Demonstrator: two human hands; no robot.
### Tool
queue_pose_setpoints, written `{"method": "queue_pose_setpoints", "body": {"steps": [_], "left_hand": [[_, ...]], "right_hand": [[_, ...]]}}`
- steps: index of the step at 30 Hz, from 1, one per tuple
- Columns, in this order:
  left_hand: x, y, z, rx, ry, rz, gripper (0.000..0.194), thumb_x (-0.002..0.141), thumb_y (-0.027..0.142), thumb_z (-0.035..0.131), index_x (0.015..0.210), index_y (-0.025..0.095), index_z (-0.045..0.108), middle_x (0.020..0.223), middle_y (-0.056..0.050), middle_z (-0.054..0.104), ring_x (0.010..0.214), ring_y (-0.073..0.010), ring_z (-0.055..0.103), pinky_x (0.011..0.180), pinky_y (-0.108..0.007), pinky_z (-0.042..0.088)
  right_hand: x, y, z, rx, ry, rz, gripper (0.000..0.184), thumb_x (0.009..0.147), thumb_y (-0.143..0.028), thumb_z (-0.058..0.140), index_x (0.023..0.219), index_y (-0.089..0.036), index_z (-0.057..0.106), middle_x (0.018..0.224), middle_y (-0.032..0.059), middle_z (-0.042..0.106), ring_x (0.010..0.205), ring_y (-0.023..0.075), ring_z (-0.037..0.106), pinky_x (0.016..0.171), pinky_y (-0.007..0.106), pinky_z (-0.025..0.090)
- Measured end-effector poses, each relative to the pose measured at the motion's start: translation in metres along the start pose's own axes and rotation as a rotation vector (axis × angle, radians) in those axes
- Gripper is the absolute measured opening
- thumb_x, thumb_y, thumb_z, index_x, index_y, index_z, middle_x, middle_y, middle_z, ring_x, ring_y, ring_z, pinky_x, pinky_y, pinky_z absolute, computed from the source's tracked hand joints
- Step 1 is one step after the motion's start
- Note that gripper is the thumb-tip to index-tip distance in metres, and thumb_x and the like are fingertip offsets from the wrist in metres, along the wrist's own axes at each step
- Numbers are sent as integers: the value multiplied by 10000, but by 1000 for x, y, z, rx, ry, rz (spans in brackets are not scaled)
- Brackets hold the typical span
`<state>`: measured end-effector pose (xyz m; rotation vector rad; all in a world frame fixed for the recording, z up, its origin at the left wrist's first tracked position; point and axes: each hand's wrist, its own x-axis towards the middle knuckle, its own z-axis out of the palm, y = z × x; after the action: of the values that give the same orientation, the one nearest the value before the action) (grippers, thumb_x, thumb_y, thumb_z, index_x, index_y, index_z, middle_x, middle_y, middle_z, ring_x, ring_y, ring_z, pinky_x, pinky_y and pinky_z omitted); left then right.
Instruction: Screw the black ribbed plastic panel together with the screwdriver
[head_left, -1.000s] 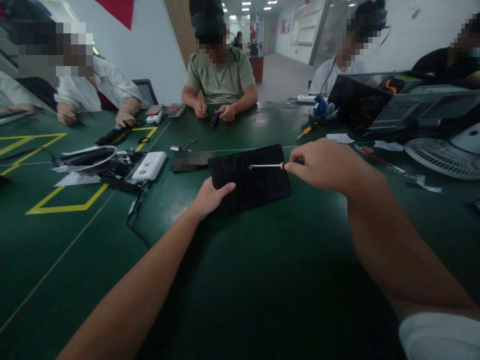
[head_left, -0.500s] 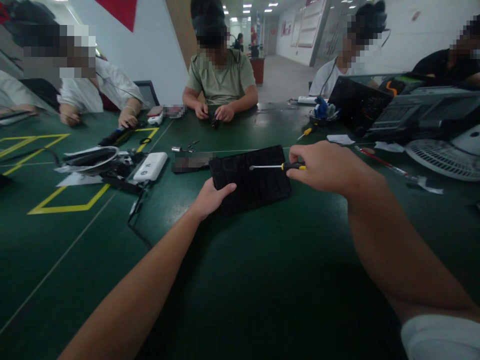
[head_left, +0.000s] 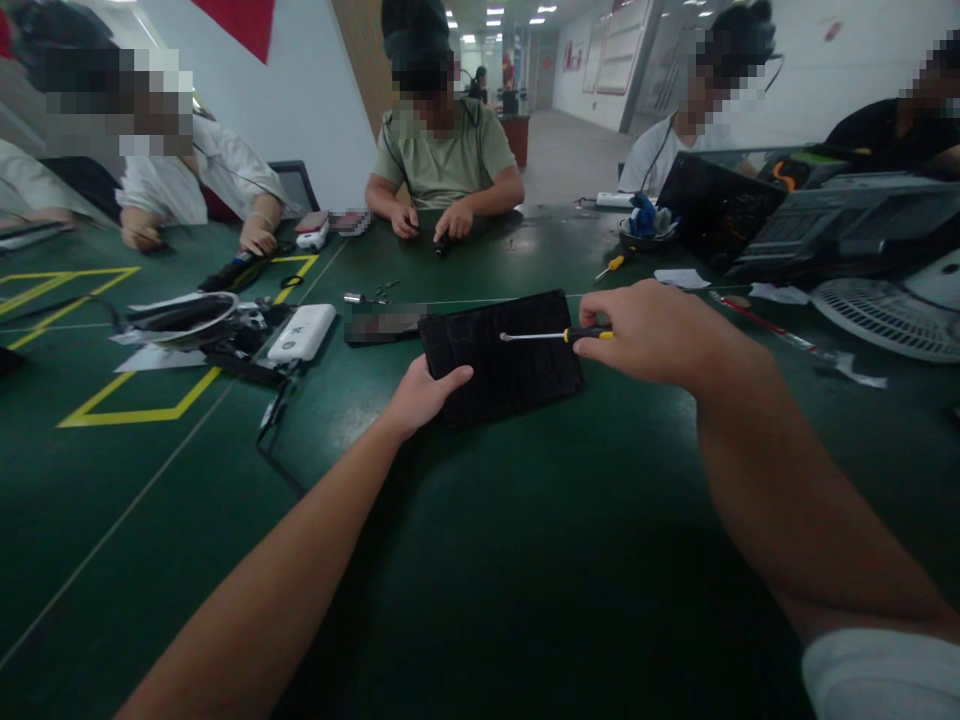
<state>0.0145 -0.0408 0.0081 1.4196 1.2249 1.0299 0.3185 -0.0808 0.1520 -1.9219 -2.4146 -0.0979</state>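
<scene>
Screwdriver (head_left: 568, 335): smooth, bright metal shaft (head_left: 534, 337); plastic handle (head_left: 585, 333). Panel (head_left: 517, 375): matt, probably plastic, with finer texture lost in dim light. Table (head_left: 480, 520): smooth, glossy where lit. Box (head_left: 301, 334): smooth plastic. Slip (head_left: 681, 278): matt paper. Sleeve (head_left: 881, 675): matt cloth. Fan (head_left: 892, 310): slatted plastic.

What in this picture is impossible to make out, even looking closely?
All in the head view:
Left hand: only the thumb shows in front; the black panel hides the other fingers.
Screwdriver: the far end is too small to tell whether it touches the panel.
Metal pieces: too small to identify.
White fan: cut off by the right edge.
</scene>
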Motion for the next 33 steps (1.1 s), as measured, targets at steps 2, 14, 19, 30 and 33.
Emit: {"method": "queue_pose_setpoints", "body": {"steps": [2, 14, 19, 30, 33], "left_hand": [[0, 0, 0, 16, 1, 0, 537, 842, 466, 912, 1280, 195, 760, 1374, -149, 830, 1323, -389, 770, 1187, -605, 591], [1, -2, 0, -27, -6, 5, 550, 825, 444, 925, 1269, 164, 765, 1359, -168, 832, 1325, -401, 768, 1196, -645, 566], [2, -3, -1, -25, -6, 10, 545, 832, 438, 922, 1284, 181, 760, 1372, -153, 832, 1323, -396, 769, 1199, -643, 572], [3, -6, -2, 15, -3, 14, 569, 840, 482, 916, 1301, 187, 761, 1369, -150, 834, 1309, -396, 774, 1169, -625, 599], [3, -5, -2, 19, 6, 19, 551, 838, 473, 918, 1288, 193, 767, 1365, -146, 836, 1309, -396, 774, 1163, -619, 603]], "right_hand": [[1, 1, 1, -4, -3, -7, 263, 970, -425, 641, 1082, -255, 808, 967, 113, 804, 869, 302, 701, 682, 384, 397], [6, 6, 3, 39, -12, -28, 289, 969, -453, 650, 1090, -250, 816, 963, 115, 792, 869, 306, 696, 716, 391, 414], [6, 6, 3, 29, -9, -27, 315, 974, -459, 635, 1115, -241, 815, 1015, 128, 805, 901, 317, 706, 727, 397, 418], [5, 3, 3, 26, 4, -10, 315, 974, -450, 652, 1122, -245, 840, 1042, 131, 821, 957, 338, 737, 773, 419, 473], [4, 2, 1, 15, 0, -1, 348, 985, -465, 639, 1144, -249, 860, 1089, 142, 833, 1021, 370, 752, 802, 445, 498]]}}
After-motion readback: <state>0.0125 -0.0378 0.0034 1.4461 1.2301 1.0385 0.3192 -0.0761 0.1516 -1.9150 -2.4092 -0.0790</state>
